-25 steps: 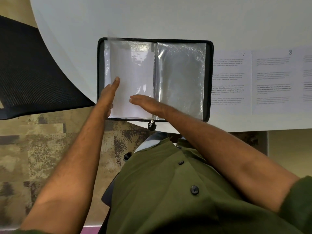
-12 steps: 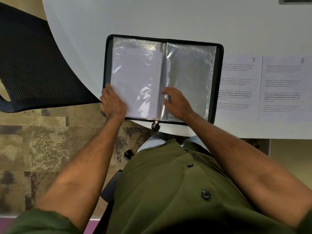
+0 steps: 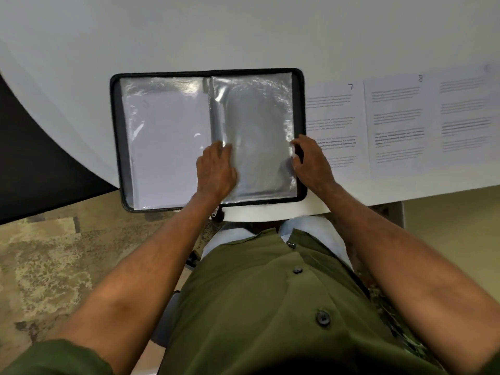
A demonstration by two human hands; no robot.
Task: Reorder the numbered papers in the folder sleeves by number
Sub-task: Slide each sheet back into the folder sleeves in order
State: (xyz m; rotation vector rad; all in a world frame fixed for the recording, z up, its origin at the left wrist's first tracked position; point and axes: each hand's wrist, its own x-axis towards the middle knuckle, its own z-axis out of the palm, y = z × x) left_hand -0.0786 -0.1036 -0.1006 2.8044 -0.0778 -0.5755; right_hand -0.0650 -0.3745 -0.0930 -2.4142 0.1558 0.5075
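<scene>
**Both hands on the right-hand sleeve, ready to fill it**

My left hand [image 3: 216,169] lies on the inner edge of the empty sleeve [image 3: 259,136], close to the spine of the folder [image 3: 208,139], fingers loosely bent and pressing the plastic down rather than gripping it. My right hand [image 3: 311,161] is at the sleeve's outer edge, thumb and fingertips curled in on the plastic there; it looks like a pinch, though the blur keeps me from being sure how much plastic I have.

The folder lies open on the table [image 3: 243,36], near its front edge. The left-hand sleeve holds a sheet [image 3: 167,147] whose number is too faint to read. Just beside the folder, to the right, lie paper 7 [image 3: 335,123] and paper 8 [image 3: 396,123], side by side, with a further sheet [image 3: 465,115] past them whose number I cannot make out.

I judge I am opening or steadying the empty sleeve for the next paper. If so, paper 7 is the likely one. The next move calls for parting the sleeve's mouth, with one hand keeping it flat, then reaching right for the sheet and sliding it in square, so that thin paper does not buckle against clinging plastic.
</scene>
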